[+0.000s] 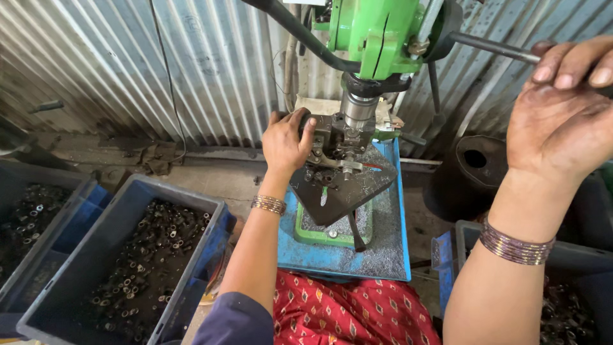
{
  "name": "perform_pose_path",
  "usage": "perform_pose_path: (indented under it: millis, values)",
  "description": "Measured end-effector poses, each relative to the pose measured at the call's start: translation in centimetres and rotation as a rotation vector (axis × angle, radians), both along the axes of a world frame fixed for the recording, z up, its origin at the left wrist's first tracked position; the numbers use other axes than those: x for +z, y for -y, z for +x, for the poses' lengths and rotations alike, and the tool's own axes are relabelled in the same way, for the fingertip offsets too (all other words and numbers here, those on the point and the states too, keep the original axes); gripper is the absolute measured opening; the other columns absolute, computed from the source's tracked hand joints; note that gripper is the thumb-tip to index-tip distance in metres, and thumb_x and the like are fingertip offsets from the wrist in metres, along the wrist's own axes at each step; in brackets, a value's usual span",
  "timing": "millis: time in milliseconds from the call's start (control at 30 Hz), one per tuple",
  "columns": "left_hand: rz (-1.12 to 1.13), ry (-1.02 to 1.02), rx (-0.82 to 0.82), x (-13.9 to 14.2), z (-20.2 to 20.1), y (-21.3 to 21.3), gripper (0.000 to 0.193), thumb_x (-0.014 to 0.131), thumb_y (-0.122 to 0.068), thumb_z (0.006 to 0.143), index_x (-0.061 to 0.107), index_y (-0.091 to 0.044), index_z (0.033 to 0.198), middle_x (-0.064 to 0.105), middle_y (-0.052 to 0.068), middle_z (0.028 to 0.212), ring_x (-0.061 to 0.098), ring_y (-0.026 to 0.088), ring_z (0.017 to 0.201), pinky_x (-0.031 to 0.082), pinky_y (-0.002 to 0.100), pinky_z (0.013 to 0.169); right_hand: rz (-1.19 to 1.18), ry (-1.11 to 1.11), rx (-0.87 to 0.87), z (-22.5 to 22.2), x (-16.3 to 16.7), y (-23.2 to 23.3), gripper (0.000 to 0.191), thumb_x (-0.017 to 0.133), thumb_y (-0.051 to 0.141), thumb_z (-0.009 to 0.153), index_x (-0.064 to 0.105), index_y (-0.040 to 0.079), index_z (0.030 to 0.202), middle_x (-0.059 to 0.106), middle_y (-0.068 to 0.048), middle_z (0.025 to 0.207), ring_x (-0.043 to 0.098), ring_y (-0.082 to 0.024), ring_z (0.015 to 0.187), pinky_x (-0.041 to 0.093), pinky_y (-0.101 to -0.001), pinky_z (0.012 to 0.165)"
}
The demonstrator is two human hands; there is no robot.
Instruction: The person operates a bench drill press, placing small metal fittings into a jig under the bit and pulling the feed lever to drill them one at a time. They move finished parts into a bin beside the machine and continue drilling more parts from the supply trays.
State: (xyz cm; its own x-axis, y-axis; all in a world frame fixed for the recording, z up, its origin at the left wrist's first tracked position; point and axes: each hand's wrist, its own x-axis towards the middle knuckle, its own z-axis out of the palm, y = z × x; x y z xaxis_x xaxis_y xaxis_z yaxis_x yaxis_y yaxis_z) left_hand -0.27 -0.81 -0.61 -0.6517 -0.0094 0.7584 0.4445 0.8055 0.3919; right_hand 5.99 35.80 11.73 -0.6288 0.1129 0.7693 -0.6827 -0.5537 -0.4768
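A green drill press (pixel 377 32) stands in front of me, its steel spindle (pixel 356 112) lowered over a dark metal fixture (pixel 338 144) on the black work table (pixel 348 191). My left hand (pixel 286 142) grips the left side of that fixture, thumb on top. My right hand (pixel 565 105) is raised at the upper right, fingers curled over the end of the press's dark feed lever (pixel 491 48). Both wrists wear bangles.
A blue tray (pixel 389 255) covered in metal filings holds the press's green base. Two grey crates (pixel 115 255) of small dark metal rings sit at left; another crate (pixel 568 306) at right. Corrugated metal wall (pixel 159 64) behind. A black cylinder (pixel 469 172) stands at right.
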Motion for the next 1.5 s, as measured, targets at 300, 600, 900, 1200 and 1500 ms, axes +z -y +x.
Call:
perform_pose_path:
  millis: [300,600,900,1200,1500]
  values:
    - [0.023,0.08,0.055,-0.5,-0.3,-0.4,0.039,0.054,-0.041,0.102,0.073,-0.012,0.119,0.077,0.012,0.108,0.071,0.035,0.096,0.055,0.045,0.082,-0.023,-0.011,-0.024,0.8,-0.7,0.5,0.049,0.047,0.035,0.117,0.036,0.005,0.08,0.034,-0.006,0.072,0.031,-0.019,0.065,0.03,-0.0349,0.073]
    - [0.039,0.094,0.066,-0.7,-0.3,-0.5,0.039,0.052,-0.042,0.103,0.073,-0.013,0.121,0.076,0.01,0.112,0.071,0.034,0.096,0.055,0.044,0.081,-0.033,-0.013,-0.033,1.0,-0.9,0.9,0.05,0.046,0.036,0.117,0.036,0.006,0.08,0.034,-0.006,0.072,0.032,-0.019,0.066,0.031,-0.0351,0.076]
    - [0.069,0.11,0.058,-0.6,-0.1,-0.5,0.038,0.05,-0.041,0.104,0.073,-0.015,0.119,0.076,0.01,0.112,0.071,0.034,0.096,0.055,0.045,0.081,-0.043,-0.015,-0.039,1.4,-1.1,1.2,0.05,0.046,0.037,0.118,0.036,0.006,0.079,0.035,-0.006,0.072,0.033,-0.019,0.067,0.032,-0.0354,0.078]
    - [0.069,0.122,0.063,-0.6,-0.1,-0.6,0.038,0.05,-0.041,0.104,0.074,-0.015,0.119,0.076,0.009,0.111,0.071,0.034,0.097,0.055,0.044,0.082,-0.056,-0.02,-0.045,1.6,-1.3,1.4,0.051,0.045,0.037,0.118,0.036,0.006,0.079,0.036,-0.006,0.072,0.035,-0.02,0.068,0.033,-0.0356,0.081]
    - [0.072,0.108,0.065,-0.6,-0.1,-0.6,0.037,0.05,-0.04,0.105,0.074,-0.016,0.118,0.077,0.009,0.11,0.071,0.033,0.098,0.055,0.044,0.083,-0.063,-0.024,-0.05,1.8,-1.5,1.7,0.051,0.045,0.038,0.118,0.036,0.006,0.079,0.037,-0.007,0.073,0.036,-0.02,0.069,0.034,-0.0359,0.083]
